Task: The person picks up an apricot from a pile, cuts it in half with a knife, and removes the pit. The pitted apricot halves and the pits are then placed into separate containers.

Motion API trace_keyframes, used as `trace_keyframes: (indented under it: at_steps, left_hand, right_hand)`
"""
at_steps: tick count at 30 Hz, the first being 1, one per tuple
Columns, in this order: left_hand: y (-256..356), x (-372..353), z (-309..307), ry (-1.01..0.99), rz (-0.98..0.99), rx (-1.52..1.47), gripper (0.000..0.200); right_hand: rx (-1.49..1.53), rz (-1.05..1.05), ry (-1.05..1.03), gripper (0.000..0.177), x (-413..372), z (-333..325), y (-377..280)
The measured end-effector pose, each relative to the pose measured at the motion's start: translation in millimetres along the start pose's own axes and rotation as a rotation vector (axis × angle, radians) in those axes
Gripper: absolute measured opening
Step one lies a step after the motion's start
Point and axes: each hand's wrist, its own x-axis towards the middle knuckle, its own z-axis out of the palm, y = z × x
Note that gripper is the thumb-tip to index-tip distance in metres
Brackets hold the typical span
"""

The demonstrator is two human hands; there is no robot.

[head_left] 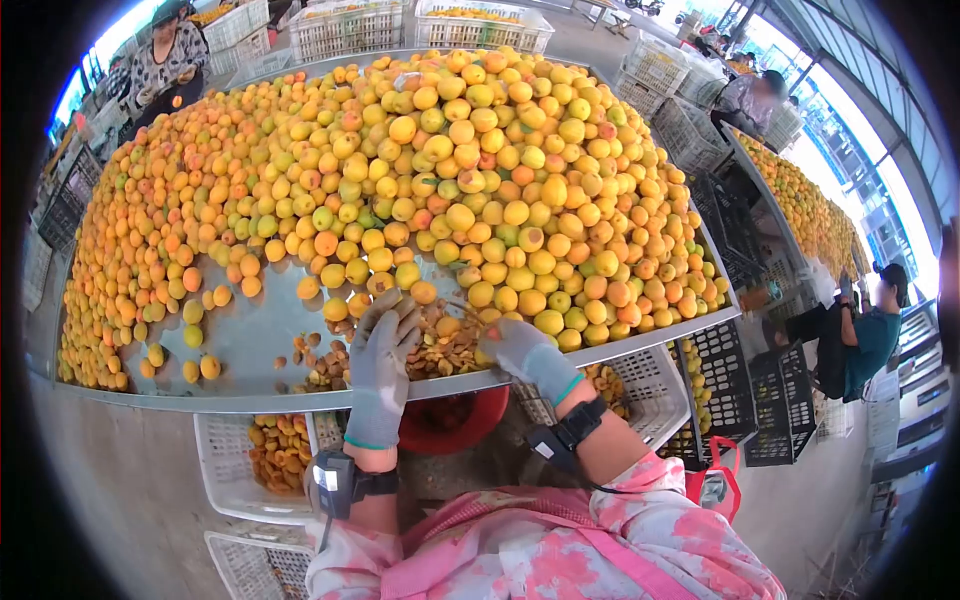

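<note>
My left hand (385,340), in a grey glove with a teal cuff, is over the metal tray's front edge, its fingers apart and bent beside a yellow apricot (424,292). It shows no clear hold on anything. My right hand (530,355), gloved the same way, has its fingers closed near the right end of a pile of brown pits and scraps (450,340). A small reddish-orange bit shows at its fingertips; what it holds cannot be made out. Whole apricots (460,180) are heaped across the tray (240,340) beyond both hands.
Below the tray stand a white crate (215,465) with apricot halves (280,455), a red tub (455,420) and another white crate (655,400). Black crates (780,400) and a red bag (720,485) are to the right. People (865,330) are at other heaps nearby.
</note>
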Motion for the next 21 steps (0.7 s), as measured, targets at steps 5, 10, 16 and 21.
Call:
trace_keyframes:
  at_steps: [5, 10, 16, 21]
  left_hand:
    - [4.5, -2.4, 4.9, 0.034, -0.119, -0.066, 0.028]
    - [11.0, -5.2, 1.7, 0.107, -0.12, -0.035, 0.027]
    - [6.1, -6.8, -11.8, 0.148, -0.121, -0.023, 0.03]
    - [0.0, -25.8, 30.1, -0.065, -0.26, 0.103, 0.043]
  right_hand:
    - [-0.101, -0.039, -0.024, 0.033, -5.2, 4.8, -5.5]
    - [-0.095, -0.029, -0.077, 0.037, -2.8, -2.9, -10.2]
    - [0.741, 0.143, -0.05, 0.039, -9.7, -14.2, -4.3]
    - [1.485, -0.04, -0.204, 0.02, -16.5, -23.0, -1.9]
